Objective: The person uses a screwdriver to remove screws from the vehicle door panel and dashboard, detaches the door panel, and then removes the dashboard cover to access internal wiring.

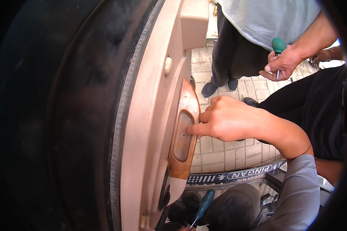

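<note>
My right hand [229, 117] reaches in from the lower right in a grey sleeve, back upward. One finger is stretched into the recess of the brown wood-look armrest [187, 100] and touches it beside a small hole; the other fingers curl near the armrest's outer edge. I see nothing held in this hand. The armrest is part of a beige door panel [150, 107]. At the lower edge, my left hand [187, 229] shows only a sliver of fingers, closed around the shaft of a teal-handled screwdriver [205, 204]. The rest of that hand is cut off.
A black rubber-edged door frame [85, 96] fills the left side. Across the paving, a person in a light grey shirt [266, 19] holds a green-handled screwdriver [278, 45]. Another person's dark trouser leg [308, 100] is at right. A printed sill strip [208, 178] crosses below my arm.
</note>
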Demonstrator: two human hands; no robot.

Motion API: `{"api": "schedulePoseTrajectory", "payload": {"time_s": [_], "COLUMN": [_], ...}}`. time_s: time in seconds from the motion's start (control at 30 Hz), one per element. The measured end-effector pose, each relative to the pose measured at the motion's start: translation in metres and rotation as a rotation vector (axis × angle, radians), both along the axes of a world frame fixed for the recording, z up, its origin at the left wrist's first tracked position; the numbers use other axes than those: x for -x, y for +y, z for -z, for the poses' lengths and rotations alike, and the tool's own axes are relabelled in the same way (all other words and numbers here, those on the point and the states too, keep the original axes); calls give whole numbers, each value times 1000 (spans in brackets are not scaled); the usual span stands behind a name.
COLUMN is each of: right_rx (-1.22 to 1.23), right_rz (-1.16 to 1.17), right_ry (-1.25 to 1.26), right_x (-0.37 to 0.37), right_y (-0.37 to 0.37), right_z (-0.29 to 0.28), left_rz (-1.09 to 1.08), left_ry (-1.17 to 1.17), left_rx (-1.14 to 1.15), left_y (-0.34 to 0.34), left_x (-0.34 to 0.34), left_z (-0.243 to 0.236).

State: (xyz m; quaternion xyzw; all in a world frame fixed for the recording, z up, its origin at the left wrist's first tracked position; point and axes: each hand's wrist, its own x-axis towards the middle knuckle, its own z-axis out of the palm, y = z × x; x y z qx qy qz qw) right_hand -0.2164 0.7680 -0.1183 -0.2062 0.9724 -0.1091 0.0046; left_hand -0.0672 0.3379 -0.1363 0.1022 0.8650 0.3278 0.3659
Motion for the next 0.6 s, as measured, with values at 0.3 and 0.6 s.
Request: {"api": "schedulePoseTrajectory", "payload": {"time_s": [0.3,0.6], "right_rx": [-219,-72], "right_rz": [-17,-48], "right_ry": [61,-23], "right_x": [3,2], "right_y": [-17,-10], "right_z": [-17,-7], "left_rz": [1,13], "left_ry": [-38,-71], "left_rx": [-9,31], "left_y": [8,8], "left_x": [9,12], "left_z": [-9,-10]}}
